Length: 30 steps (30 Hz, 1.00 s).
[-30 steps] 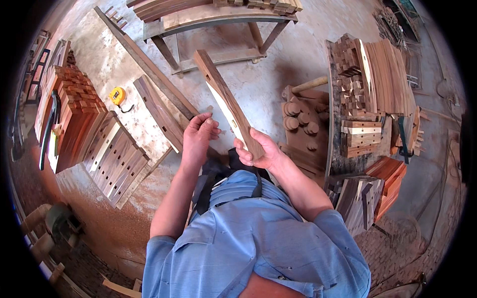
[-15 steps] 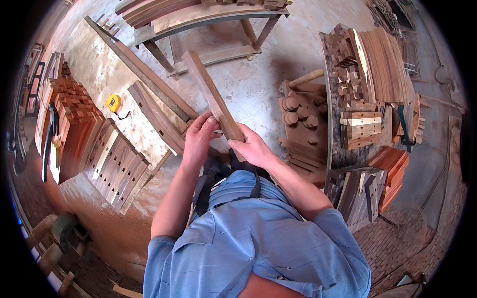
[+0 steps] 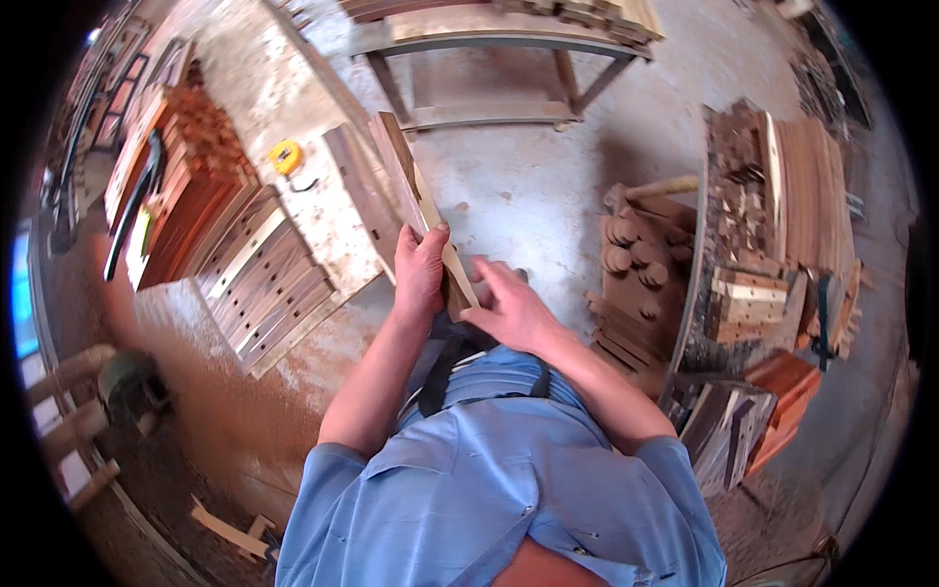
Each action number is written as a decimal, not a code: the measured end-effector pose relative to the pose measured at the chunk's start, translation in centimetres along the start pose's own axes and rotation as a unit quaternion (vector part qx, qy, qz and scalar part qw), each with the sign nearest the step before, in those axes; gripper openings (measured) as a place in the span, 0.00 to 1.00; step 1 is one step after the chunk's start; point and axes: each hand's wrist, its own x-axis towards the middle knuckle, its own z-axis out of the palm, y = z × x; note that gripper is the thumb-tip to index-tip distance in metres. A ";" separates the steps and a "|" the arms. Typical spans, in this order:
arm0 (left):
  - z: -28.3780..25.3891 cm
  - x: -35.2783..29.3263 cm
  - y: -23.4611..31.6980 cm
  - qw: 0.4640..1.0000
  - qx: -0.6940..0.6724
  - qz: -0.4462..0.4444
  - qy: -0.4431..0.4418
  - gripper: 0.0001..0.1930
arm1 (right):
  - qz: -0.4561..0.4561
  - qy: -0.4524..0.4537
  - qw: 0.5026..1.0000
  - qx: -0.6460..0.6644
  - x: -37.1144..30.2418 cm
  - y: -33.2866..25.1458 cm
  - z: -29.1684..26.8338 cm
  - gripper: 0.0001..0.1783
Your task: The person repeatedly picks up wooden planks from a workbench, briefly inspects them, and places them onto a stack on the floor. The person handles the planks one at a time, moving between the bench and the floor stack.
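A long, narrow wooden bar [image 3: 414, 188] with dark and pale faces slants up and away in front of my body. My left hand [image 3: 419, 272] is wrapped round its lower part, the thumb lying on top. At the bar's near end is my right hand [image 3: 516, 311], fingers stretched and spread, the thumb by the end of the wood; whether it touches is hard to tell. Just beyond my left hand, a dark board with small slots [image 3: 360, 191] lies on the left worktop. A yellow tape measure [image 3: 286, 157] rests there too.
Slotted boards [image 3: 266, 279] and a stack of reddish wood [image 3: 201, 171] stand at the left. A metal-framed table [image 3: 509, 41] loaded with timber is ahead. On the right are a bench with stacked boards [image 3: 817, 196] and a low holder of round wooden pieces [image 3: 636, 249].
The bar has turned, showing a different face. My left hand has gone from fingertip contact to a full grip; my right hand has loosened and spread. The surroundings have shifted as my head turned.
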 end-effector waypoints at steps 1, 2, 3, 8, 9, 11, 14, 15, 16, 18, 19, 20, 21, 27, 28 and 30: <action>-0.9 0.2 0.2 1.000 0.011 0.007 0.025 0.17 | 0.013 -0.006 0.999 0.033 -0.2 0.3 -0.2 0.39; -2.6 0.8 0.0 0.997 0.034 0.051 0.042 0.17 | 0.036 0.010 0.998 0.043 -0.4 1.1 -0.3 0.36; -4.8 1.7 0.0 0.981 0.150 0.100 0.073 0.18 | 0.060 0.026 0.997 0.051 -0.8 2.1 -0.4 0.34; -10.9 4.0 1.4 0.904 0.364 0.125 0.188 0.19 | 0.149 0.061 0.986 0.048 -3.1 5.8 -1.4 0.28; -11.2 4.4 2.0 0.886 0.401 0.114 0.202 0.19 | 0.164 0.058 0.984 0.047 -3.4 6.4 -1.5 0.28; -13.4 6.1 0.2 0.871 0.426 0.133 0.203 0.22 | 0.175 0.055 0.982 0.043 -4.0 7.4 -1.2 0.27; -13.1 7.4 -0.4 0.841 0.480 0.104 0.227 0.26 | 0.216 0.059 0.970 0.093 -4.9 8.5 -0.7 0.26; -12.6 7.2 -0.6 0.826 0.489 0.133 0.246 0.26 | 0.234 0.057 0.963 0.119 -5.2 8.7 -0.5 0.26; -12.4 7.4 -0.9 0.823 0.487 0.139 0.256 0.26 | 0.240 0.057 0.962 0.114 -5.3 8.7 -0.5 0.26; -12.3 7.9 -1.4 0.810 0.499 0.156 0.264 0.26 | 0.252 0.053 0.960 0.106 -5.3 8.7 -0.3 0.25; -12.5 8.1 -1.6 0.801 0.512 0.166 0.262 0.26 | 0.262 0.055 0.958 0.107 -5.0 8.5 -0.2 0.26; -12.5 8.2 -1.5 0.787 0.536 0.166 0.258 0.25 | 0.276 0.056 0.954 0.108 -5.0 8.1 -0.2 0.26; -12.7 7.9 -1.3 0.794 0.525 0.167 0.255 0.24 | 0.288 0.058 0.950 0.110 -4.8 7.8 0.0 0.26; -17.4 1.8 -1.0 0.954 0.195 -0.013 0.226 0.19 | 0.277 0.031 0.956 0.090 -4.2 8.8 0.9 0.25; -18.8 0.0 -1.5 0.963 0.108 -0.028 0.245 0.19 | 0.282 0.027 0.955 0.091 -3.9 8.3 0.9 0.25; -22.3 -2.1 -2.3 0.957 -0.018 -0.067 0.282 0.17 | 0.289 0.021 0.953 0.084 -3.5 7.9 1.1 0.26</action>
